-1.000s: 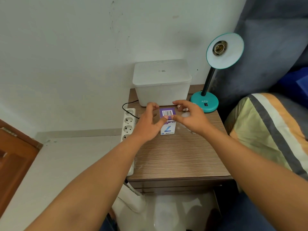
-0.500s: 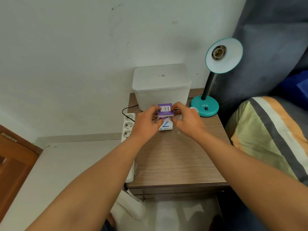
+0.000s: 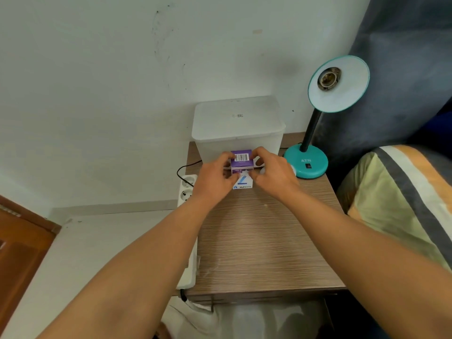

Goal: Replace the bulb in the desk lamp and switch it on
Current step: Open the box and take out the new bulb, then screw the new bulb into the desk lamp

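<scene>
A small purple and white bulb box [image 3: 241, 162] with a barcode on its top flap is held between both hands just above the wooden bedside table [image 3: 264, 241]. My left hand [image 3: 215, 178] grips its left side and my right hand [image 3: 270, 174] grips its right side, fingers at the top flap. The teal desk lamp [image 3: 305, 162] stands at the table's back right, its shade [image 3: 342, 94] tilted toward me with an empty socket [image 3: 329, 78]. A white bulb [image 3: 293, 170] is partly hidden behind my right hand.
A white lidded plastic bin [image 3: 238, 123] stands at the back of the table against the wall. A white power strip [image 3: 187, 192] hangs along the table's left edge with a black cable. A striped pillow [image 3: 403, 204] lies to the right; a wooden door [image 3: 22, 253] is at far left.
Both hands closed on the bulb box and lifted it off the table, tilting it up so the barcode flap faces me. The view shifted slightly downward.
</scene>
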